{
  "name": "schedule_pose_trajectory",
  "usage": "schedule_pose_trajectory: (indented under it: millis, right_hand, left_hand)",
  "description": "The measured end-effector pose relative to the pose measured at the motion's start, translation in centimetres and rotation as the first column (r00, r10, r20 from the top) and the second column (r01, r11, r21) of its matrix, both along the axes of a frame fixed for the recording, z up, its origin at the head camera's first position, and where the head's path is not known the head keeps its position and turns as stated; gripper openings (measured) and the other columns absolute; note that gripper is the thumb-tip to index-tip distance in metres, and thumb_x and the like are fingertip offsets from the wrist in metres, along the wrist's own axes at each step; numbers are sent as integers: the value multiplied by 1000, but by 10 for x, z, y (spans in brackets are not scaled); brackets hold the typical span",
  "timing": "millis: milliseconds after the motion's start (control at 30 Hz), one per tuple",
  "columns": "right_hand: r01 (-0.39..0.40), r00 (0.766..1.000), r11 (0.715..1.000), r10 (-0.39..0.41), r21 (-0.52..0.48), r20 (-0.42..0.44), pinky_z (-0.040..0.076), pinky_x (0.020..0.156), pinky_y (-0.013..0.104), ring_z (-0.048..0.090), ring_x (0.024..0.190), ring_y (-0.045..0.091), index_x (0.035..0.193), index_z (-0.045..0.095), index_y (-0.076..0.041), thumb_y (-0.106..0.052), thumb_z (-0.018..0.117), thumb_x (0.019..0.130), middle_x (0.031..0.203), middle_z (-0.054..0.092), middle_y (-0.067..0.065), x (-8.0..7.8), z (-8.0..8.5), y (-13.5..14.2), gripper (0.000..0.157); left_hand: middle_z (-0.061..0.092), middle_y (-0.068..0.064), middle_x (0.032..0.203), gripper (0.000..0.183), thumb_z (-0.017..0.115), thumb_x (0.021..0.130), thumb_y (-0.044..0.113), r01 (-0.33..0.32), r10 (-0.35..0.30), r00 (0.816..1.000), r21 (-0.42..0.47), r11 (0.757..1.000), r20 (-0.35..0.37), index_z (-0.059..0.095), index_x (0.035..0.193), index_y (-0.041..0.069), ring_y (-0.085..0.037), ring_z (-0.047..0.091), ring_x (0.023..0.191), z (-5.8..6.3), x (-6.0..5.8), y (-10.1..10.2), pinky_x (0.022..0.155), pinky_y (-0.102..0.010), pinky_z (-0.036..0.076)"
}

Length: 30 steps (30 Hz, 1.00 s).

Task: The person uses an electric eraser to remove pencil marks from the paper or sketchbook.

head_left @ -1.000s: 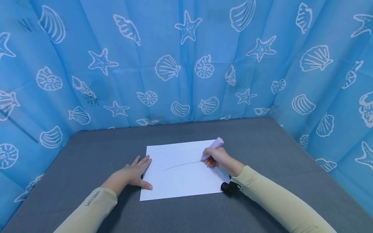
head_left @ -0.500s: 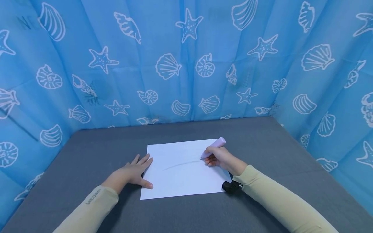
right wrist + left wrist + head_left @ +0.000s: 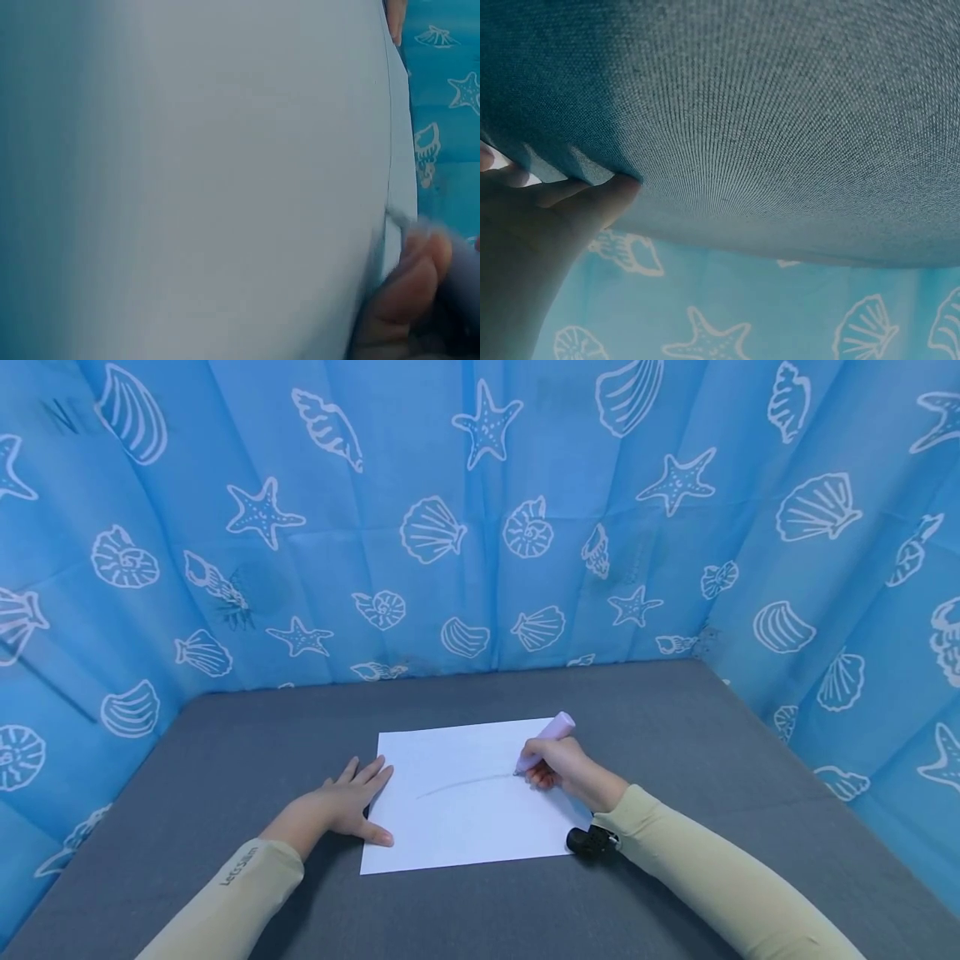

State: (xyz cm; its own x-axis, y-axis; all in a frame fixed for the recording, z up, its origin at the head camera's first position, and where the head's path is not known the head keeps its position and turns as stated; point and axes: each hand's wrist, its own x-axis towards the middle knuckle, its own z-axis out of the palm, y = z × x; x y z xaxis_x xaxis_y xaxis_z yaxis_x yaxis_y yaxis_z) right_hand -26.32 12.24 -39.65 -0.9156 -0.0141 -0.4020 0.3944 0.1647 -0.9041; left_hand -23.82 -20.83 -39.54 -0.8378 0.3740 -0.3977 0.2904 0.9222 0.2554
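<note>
A white sheet of paper lies on the grey table, with one thin grey curved line drawn across its middle. My left hand rests on the sheet's left edge, fingers spread and thumb apart. In the left wrist view, the fingers reach flat along the cloth. My right hand pinches a thick lilac pen, tilted up to the right. Its narrow tip is at the line's right end. The right wrist view shows the pen blurred, thumb and finger close behind its tip.
Grey cloth covers the table. A blue curtain with white shells and starfish stands along the back and sides. A small black device sits under the right wrist, near the sheet's lower right corner.
My right hand shifts slightly right, then back left with the pen, whose tip stays near the line's right end. My left hand keeps its place on the paper.
</note>
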Motion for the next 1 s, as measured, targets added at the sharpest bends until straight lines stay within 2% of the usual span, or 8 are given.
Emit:
schedule_pose_trajectory:
  millis: [500,800,1000]
  right_hand:
    - [7,1000,999,-7,38,-9,40,50,23,49,51,12,97,56,5,-13,60,88,64,54,7,1,2,0,21]
    - [-53,999,997,54,64,-5,40,49,23,49,50,12,94,57,4,-14,61,88,62,53,6,1,3,0,20]
    - [-19,999,999,20,-44,29,46,53,23,52,55,14,104,56,6,-14,59,91,69,57,9,0,2,0,24]
  left_hand:
    - [8,-15,162,117,75,69,66,1,-1,1000,4,1000,0,20,155,9,-48,0,144,-1,0,-1,105,-72,10]
    - [8,-14,162,118,74,69,68,-6,6,1000,8,1000,-2,19,156,10,-48,0,144,-2,0,-3,104,-74,8]
    - [7,-15,162,118,74,69,67,-3,3,1000,14,1000,5,19,156,9,-48,-1,144,-1,-1,-3,104,-74,7]
